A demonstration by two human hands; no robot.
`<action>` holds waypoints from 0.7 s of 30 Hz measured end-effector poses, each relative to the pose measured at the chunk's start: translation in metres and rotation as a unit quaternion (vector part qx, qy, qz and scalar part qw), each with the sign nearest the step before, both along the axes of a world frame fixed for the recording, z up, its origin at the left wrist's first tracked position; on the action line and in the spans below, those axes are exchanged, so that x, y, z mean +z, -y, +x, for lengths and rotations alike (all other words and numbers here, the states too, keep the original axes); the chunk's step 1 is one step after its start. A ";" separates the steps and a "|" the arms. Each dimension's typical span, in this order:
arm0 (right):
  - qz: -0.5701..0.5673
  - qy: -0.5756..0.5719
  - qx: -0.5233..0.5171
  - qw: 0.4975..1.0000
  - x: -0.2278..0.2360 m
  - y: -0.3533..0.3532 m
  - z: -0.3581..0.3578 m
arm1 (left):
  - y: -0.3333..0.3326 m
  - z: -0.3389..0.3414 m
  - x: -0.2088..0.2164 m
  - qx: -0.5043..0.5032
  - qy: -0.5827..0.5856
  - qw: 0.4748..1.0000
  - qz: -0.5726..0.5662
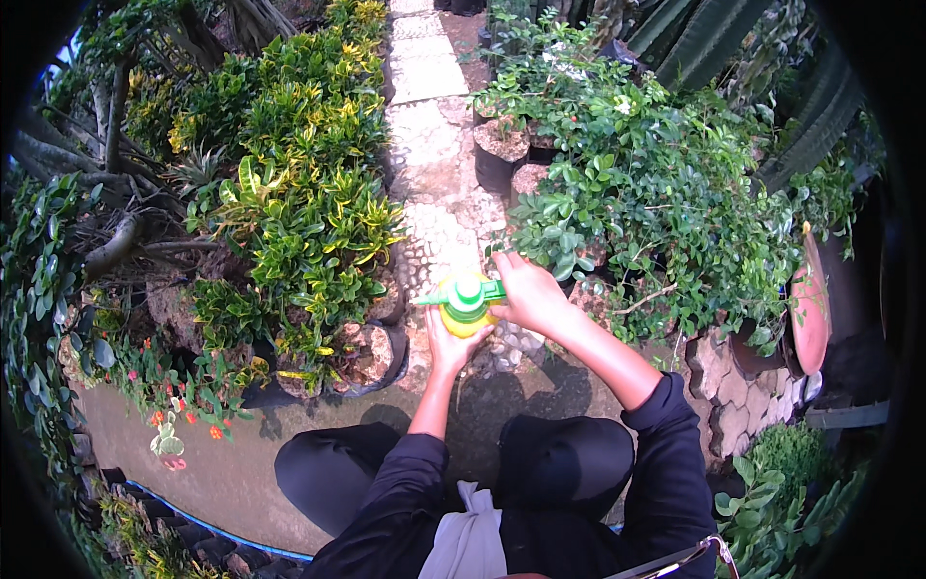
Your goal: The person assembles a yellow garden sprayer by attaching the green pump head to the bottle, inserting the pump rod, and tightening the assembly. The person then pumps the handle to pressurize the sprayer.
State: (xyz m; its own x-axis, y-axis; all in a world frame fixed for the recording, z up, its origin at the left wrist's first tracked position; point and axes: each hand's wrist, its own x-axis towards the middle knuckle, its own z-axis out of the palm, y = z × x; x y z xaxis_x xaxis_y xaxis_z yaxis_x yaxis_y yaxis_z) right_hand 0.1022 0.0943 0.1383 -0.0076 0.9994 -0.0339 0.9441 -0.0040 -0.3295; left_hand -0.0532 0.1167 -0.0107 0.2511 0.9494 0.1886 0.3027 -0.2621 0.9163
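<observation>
Between my hands is a pump spray bottle (467, 297) with a green head, a white pump knob on top and a yellow body. Its green nozzle points left. My left hand (453, 345) cups the yellow body from below and the near side. The fingers of my right hand (531, 297) are closed at the green handle on the bottle's right side; part of the grip is hidden. The bottle is held over the stone path (434, 203), with leafy plants on both sides.
Yellow-green croton shrubs (318, 145) line the left. Bushy green plants (637, 174) in black pots (500, 159) crowd the right. Orange-red flowers (188, 396) grow near left. A terracotta-coloured dish (810, 309) stands on edge at far right. My bent knees are close below.
</observation>
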 end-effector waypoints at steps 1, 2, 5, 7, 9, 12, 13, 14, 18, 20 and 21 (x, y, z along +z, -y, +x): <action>-0.057 -0.023 0.016 0.998 -0.001 0.002 0.000 | 0.000 0.000 -0.003 0.005 0.009 1.000 0.024; -0.114 -0.046 0.032 0.992 -0.001 0.005 -0.001 | -0.001 0.000 -0.007 0.010 0.018 0.999 0.047; -0.126 -0.080 0.032 0.988 -0.013 0.016 0.002 | -0.006 0.002 -0.009 0.009 0.030 0.996 0.080; -0.105 -0.097 0.026 0.989 -0.008 0.022 0.002 | -0.006 0.000 -0.011 0.010 0.017 0.997 0.076; -0.088 -0.134 0.042 0.986 -0.021 0.019 0.008 | -0.010 -0.001 -0.008 0.010 -0.039 0.995 0.086; -0.140 -0.281 0.064 0.947 -0.035 0.001 0.015 | -0.017 -0.003 -0.006 0.003 -0.077 0.993 0.084; -0.167 -0.351 0.065 0.919 -0.040 -0.001 0.014 | -0.019 -0.004 -0.006 0.000 -0.083 0.993 0.080; -0.194 -0.420 0.066 0.884 -0.048 0.000 0.012 | -0.020 -0.004 -0.006 -0.003 -0.063 0.995 0.083; -0.062 -0.575 -0.028 0.816 -0.097 0.013 -0.008 | -0.014 0.004 -0.007 0.006 -0.006 0.997 0.072; 0.023 -0.548 -0.059 0.834 -0.099 0.021 -0.023 | -0.012 0.008 -0.003 0.023 0.023 0.998 0.060; 0.034 -0.546 -0.088 0.833 -0.101 0.024 -0.030 | -0.012 0.009 -0.004 0.030 0.021 0.997 0.064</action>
